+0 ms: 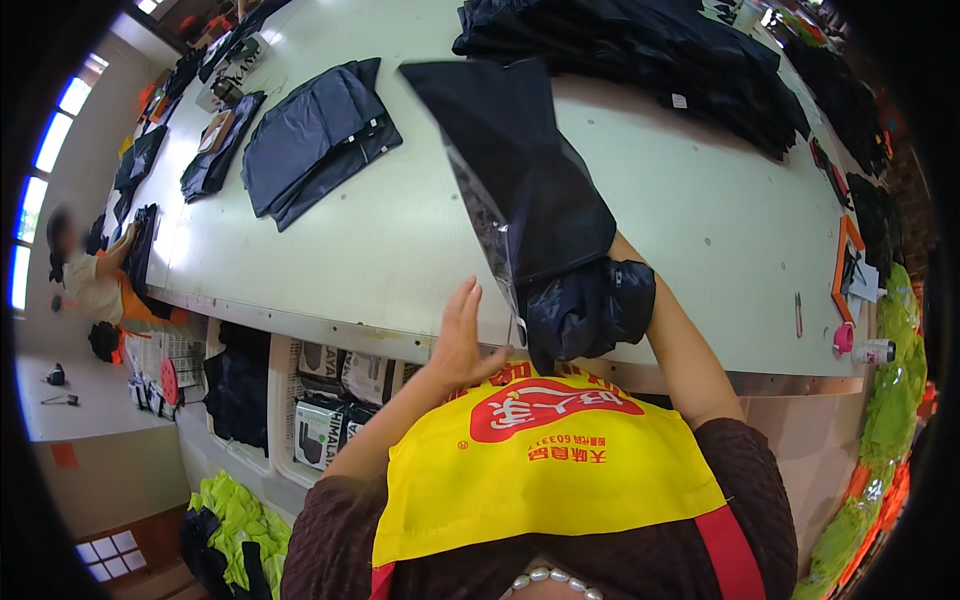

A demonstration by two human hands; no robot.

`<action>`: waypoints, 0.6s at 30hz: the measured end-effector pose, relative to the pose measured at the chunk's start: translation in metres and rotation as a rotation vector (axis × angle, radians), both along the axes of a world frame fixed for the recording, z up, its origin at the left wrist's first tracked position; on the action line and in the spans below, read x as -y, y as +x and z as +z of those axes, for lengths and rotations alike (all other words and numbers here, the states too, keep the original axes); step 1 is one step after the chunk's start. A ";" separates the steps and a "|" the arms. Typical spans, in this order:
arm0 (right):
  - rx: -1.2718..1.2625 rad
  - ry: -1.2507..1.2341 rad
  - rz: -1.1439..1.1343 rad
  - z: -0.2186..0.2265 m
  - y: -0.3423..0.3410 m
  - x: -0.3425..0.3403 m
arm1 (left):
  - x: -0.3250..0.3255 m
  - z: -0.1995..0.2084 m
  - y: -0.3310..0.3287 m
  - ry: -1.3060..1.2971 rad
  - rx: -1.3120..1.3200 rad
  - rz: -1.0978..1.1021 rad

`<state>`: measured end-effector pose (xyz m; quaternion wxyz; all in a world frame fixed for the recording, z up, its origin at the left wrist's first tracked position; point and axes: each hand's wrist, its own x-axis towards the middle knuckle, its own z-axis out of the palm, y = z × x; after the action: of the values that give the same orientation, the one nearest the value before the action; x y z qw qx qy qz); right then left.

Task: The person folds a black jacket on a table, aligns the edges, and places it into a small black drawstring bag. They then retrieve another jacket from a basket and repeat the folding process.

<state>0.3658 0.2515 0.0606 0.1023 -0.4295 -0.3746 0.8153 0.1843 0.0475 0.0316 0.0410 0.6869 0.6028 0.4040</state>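
Observation:
A black garment hangs over the table's near edge in front of me. Its upper part is a smooth, flat panel with a shiny, film-like left side. The lower part is a puffy, glossy bundle. My right hand reaches up behind the bundle; only the wrist side shows, and its fingers are hidden by the cloth. Just left of the bundle, my left hand is open, fingers stretched and thumb apart, holding nothing. A yellow apron lies below both hands.
A pale worktable carries folded dark garments at left and a large dark pile at the back. Scissors-like tool, pink tape and a bottle are at right. A person works at far left. Crates stand below.

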 end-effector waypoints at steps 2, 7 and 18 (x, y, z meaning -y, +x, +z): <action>-0.040 -0.183 -0.101 0.032 -0.001 0.015 | -0.006 -0.008 0.011 -0.138 0.097 0.045; -0.277 -0.298 -0.222 0.012 0.009 0.037 | -0.047 -0.016 -0.006 -0.431 0.223 0.071; -0.362 -0.131 -0.288 -0.034 -0.012 -0.004 | -0.011 0.046 0.006 -0.652 -0.196 -0.116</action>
<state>0.3538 0.2552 0.0267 0.2548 -0.3311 -0.2312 0.8786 0.1907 0.0584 0.0780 0.2231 0.7062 0.6613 0.1190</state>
